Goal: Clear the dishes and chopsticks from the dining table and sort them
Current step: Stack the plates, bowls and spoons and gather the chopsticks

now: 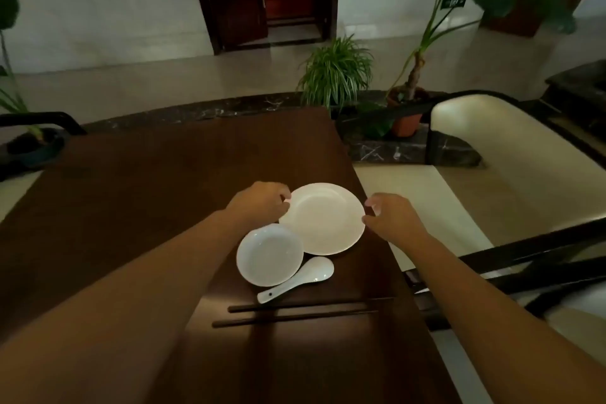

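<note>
A white plate (323, 218) lies on the dark wooden table (147, 207) near its right edge. My left hand (259, 203) has its fingers curled onto the plate's left rim. My right hand (390, 216) holds the right rim between thumb and fingers. A white bowl (269, 254) sits touching the plate's near-left edge. A white ceramic spoon (300, 279) lies just in front of the bowl, its handle pointing left. Two dark chopsticks (305, 311) lie side by side, nearer to me, running left to right.
A cream-cushioned chair (511, 154) with a dark frame stands right of the table, and another dark chair arm (49, 120) is at the far left. Potted plants (337, 72) stand on a marble ledge behind the table. An open doorway is beyond.
</note>
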Motion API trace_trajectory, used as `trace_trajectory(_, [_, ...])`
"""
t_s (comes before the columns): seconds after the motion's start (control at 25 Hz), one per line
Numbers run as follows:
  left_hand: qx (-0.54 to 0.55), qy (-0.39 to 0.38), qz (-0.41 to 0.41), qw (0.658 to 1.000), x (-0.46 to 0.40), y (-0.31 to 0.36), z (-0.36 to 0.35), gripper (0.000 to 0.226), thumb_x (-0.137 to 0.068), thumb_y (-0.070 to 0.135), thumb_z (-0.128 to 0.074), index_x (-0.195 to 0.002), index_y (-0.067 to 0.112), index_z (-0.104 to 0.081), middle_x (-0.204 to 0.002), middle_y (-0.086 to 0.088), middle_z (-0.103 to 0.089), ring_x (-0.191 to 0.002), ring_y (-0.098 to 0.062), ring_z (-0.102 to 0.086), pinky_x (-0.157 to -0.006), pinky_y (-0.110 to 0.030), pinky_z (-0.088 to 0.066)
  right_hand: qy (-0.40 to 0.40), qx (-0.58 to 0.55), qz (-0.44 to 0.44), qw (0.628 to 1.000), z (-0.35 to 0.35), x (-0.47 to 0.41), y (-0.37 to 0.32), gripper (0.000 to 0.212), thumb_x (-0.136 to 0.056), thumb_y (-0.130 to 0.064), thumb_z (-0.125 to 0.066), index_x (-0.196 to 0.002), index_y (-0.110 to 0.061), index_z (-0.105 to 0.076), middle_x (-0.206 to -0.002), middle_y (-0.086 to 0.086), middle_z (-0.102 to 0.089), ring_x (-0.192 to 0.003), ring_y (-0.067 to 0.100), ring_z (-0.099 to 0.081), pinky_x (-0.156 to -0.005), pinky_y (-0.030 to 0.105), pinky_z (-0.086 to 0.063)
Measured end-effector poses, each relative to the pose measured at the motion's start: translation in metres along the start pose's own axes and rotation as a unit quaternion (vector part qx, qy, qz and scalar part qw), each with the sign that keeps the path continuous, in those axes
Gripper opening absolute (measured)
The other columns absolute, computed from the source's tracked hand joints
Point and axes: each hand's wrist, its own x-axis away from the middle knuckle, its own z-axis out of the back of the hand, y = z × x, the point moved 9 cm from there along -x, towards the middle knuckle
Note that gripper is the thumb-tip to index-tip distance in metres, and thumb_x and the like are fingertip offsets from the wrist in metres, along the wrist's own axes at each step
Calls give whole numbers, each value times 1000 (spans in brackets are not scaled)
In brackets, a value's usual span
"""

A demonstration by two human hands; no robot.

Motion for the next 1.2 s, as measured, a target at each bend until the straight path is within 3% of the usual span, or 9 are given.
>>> trace_trajectory(0.16, [24,-9,109,994,-37,-33,-24,40,-92,25,-50,-129,11,-48,-132,-11,-53,-116,-26,-53,-95,-35,-43,-30,-144,-136,980,-34,-21,37,47,-81,-16,-67,-125,-6,-51,-120,16,-61,-97,29,-64,-88,38,-53])
trace_trajectory(0.24, [47,-35,133,989,-48,-36,-37,31,-93,21,-51,-118,4,-55,-121,-15,-59,-107,-28,-58,-88,-34,-47,-41,-238,-186,952,-49,-21,49,43,-82,-7,-65,-123,-3,-52,-109,20,-64,-77,28,-68,-77,39,-58])
trace_trajectory(0.32, [96,-28,149,984,-55,-37,-40,23,-92,13,-53,-110,2,-59,-109,-15,-61,-99,-28,-60,-82,-35,-51,-29,-298,-207,931,-50,-22,54,30,-81,0,-64,-110,-2,-59,-98,18,-66,-68,26,-68,-73,38,-59])
trace_trajectory(0.4, [157,-13,171,972,-59,-42,-40,23,-88,3,-56,-110,3,-60,-112,-15,-60,-102,-29,-60,-82,-37,-54,-24,-356,-224,907,-52,-20,53,12,-79,5,-63,-87,-4,-63,-90,15,-65,-67,24,-67,-71,37,-59])
trace_trajectory(0.48, [214,2,186,959,-58,-45,-41,26,-83,-5,-59,-108,4,-62,-113,-16,-62,-102,-29,-61,-79,-38,-54,-16,-388,-235,891,-53,-17,51,15,-79,8,-63,-75,-6,-61,-89,15,-64,-73,25,-66,-69,37,-59])
trace_trajectory(0.64, [272,54,181,944,-60,-40,-18,29,-80,-4,-63,-107,7,-65,-115,-13,-64,-105,-27,-60,-80,-37,-55,38,-433,-225,872,-36,-14,43,15,-81,7,-61,-92,-3,-63,-95,17,-65,-78,25,-66,-68,34,-58])
trace_trajectory(0.84, [367,110,136,914,-32,-12,56,24,-79,-2,-64,-97,14,-66,-97,1,-63,-87,-14,-61,-61,-24,-51,86,-448,-144,878,41,-5,2,21,-83,1,-61,-103,-3,-64,-94,9,-65,-79,18,-64,-63,25,-55])
trace_trajectory(1.0, [453,139,155,867,61,-24,95,19,-78,4,-67,-86,21,-66,-83,4,-69,-70,-6,-68,-48,-19,-53,44,-464,-45,884,81,38,-53,24,-85,1,-59,-109,3,-61,-93,12,-64,-78,18,-64,-65,24,-56])
trace_trajectory(1.2, [526,151,205,811,232,-84,49,19,-85,1,-60,-96,15,-68,-83,-2,-69,-74,-11,-67,-59,-23,-57,-92,-433,-26,896,34,147,-109,18,-83,1,-62,-100,-5,-65,-86,4,-66,-77,12,-66,-51,14,-55])
